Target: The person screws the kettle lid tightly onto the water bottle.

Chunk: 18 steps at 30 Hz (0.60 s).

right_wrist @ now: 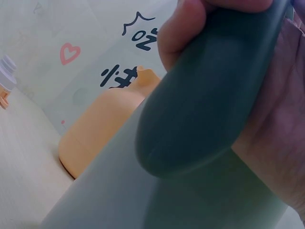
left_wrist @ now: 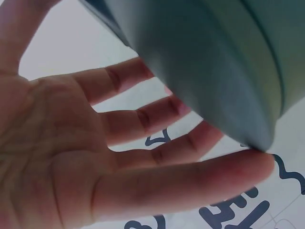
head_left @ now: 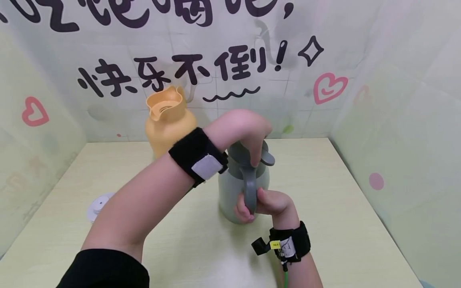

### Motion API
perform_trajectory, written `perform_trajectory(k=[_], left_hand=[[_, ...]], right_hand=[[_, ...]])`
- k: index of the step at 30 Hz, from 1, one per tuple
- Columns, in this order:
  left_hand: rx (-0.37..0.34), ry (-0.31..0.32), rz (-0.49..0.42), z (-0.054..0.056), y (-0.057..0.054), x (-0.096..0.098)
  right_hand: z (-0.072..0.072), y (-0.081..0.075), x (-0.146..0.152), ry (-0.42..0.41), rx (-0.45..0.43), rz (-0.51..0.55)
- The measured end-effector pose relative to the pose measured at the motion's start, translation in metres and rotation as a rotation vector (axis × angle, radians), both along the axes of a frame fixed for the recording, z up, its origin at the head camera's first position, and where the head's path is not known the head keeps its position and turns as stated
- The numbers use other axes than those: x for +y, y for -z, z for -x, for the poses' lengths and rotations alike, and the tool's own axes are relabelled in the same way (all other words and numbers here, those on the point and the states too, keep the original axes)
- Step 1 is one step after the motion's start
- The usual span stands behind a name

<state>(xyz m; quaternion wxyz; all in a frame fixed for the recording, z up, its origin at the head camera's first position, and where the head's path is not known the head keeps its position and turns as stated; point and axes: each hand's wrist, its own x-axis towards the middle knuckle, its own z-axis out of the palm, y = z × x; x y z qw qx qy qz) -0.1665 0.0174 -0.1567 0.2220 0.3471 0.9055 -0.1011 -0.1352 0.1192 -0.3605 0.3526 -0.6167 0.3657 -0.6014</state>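
Observation:
A grey-green insulated jug [head_left: 230, 200] stands upright on the table, with a darker grey lid [head_left: 237, 154] and handle [head_left: 250, 188]. My left hand [head_left: 241, 128] arches over the lid from above, with one finger pointing down beside the handle's top. In the left wrist view, the fingers [left_wrist: 143, 186] reach round the rim of the lid [left_wrist: 200, 71], and the palm stays apart from it. Lower down, my right hand [head_left: 268, 202] holds the handle, its fingers curled round it. The right wrist view shows this handle [right_wrist: 205, 95] close up against the palm.
Behind my left forearm stands a yellow jug [head_left: 169, 120] with an uncovered, wavy-rimmed mouth. A round white piece [head_left: 99, 206], partly hidden by the forearm, lies on the table [head_left: 342, 200] at left. Printed walls enclose the back and both sides.

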Motion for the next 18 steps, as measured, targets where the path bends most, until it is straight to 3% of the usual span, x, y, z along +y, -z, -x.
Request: perform_trajectory(k=[18], left_hand=[[-0.049,0.071,-0.066,0.0021,0.0006,-0.0080]], right_hand=[[0.0000,0.0008,0.0003,0.000,0.007,-0.013]])
